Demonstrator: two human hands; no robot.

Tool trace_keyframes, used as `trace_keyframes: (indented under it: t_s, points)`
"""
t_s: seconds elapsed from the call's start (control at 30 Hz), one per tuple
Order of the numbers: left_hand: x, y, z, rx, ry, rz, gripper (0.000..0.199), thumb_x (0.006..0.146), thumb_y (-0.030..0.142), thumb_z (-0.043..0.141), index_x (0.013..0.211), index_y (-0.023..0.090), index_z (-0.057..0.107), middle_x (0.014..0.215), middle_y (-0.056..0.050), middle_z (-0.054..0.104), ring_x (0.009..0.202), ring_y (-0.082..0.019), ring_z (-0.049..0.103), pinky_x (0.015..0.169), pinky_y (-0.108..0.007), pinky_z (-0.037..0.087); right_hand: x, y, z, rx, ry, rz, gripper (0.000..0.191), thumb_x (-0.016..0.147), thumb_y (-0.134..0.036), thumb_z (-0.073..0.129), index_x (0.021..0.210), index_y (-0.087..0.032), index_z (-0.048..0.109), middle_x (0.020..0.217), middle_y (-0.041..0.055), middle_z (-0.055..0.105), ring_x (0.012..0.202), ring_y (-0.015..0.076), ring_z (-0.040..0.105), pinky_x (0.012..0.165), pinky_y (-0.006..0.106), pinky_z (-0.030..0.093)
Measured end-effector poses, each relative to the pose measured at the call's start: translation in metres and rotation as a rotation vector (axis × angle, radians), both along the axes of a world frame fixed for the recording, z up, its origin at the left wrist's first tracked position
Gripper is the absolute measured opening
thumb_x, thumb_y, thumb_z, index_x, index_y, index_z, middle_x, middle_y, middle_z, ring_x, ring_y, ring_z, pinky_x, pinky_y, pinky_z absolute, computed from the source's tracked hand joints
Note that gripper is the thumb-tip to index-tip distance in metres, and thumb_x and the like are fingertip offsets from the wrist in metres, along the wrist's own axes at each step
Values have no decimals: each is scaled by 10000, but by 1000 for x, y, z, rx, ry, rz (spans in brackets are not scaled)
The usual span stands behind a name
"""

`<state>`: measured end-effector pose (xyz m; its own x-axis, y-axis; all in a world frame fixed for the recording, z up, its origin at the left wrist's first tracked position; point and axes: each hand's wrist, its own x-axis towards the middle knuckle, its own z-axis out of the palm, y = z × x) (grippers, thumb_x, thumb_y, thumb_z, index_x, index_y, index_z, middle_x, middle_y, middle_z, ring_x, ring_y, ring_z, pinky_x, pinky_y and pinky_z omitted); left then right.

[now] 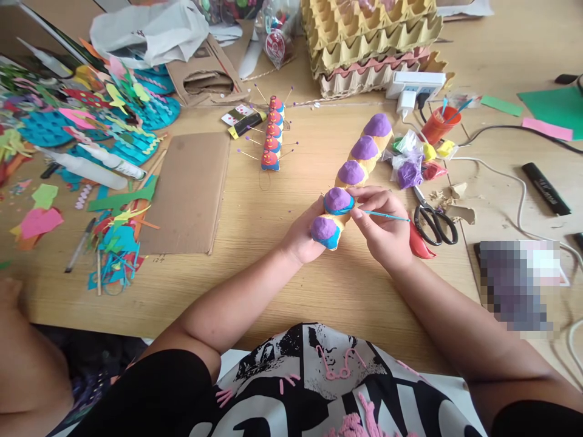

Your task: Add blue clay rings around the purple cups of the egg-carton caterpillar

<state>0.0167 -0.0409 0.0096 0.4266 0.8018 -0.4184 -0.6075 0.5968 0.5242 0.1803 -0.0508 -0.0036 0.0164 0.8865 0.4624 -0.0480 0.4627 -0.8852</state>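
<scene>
My left hand point(306, 233) is closed around the near end of a strip cut from an egg carton point(359, 173). Purple clay caps its row of bumps, and blue clay covers the lower sides of the nearest two. In my right hand point(382, 227), a thin blue stick point(387, 215) is pinched between the fingers, its tip at the second bump's blue edge. Beside this hand lie black-handled scissors point(435, 224) and a red clay piece point(421, 243). Farther back, wrapped clay lumps point(410, 173) sit by an orange cup point(441, 124).
A finished-looking red and blue caterpillar strip point(272, 136) with pins stands behind. To the left are a cardboard sheet point(184, 194), paper scraps point(119, 243) and glue bottles point(84, 167). Stacked egg trays point(364, 48), a power strip point(416, 82) and cables occupy the back and right. Another person's arm point(30, 358) is at far left.
</scene>
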Motion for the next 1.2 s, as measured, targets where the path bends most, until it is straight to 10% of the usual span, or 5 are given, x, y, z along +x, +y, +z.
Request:
trace_keyframes:
  t_s: [0.3,0.73,1.2]
  points:
    - [0,-1,3,-35,-18,33,354,1188,410,491,1308,319,812,982,24,821,1036,-159,762,956,-305,637,1,1,0,-28,46,41,266,937,-460,911,865,-307,706,1240,19,866,1218,265,803,1133,525,629]
    - [3,-2,12,-110,5,76,371,1182,404,498,1270,274,834,802,-3,771,781,-133,721,640,-222,575,-1,3,-4,-44,127,56,294,922,-449,932,863,-298,686,1207,11,870,1153,240,812,1073,489,647]
    - [1,-1,-1,17,41,70,342,1155,319,520,1081,240,844,884,-22,788,841,-173,677,731,-324,532,2,5,-6,-29,79,50,284,933,-446,915,861,-304,679,1240,3,864,1144,243,785,1081,509,607]
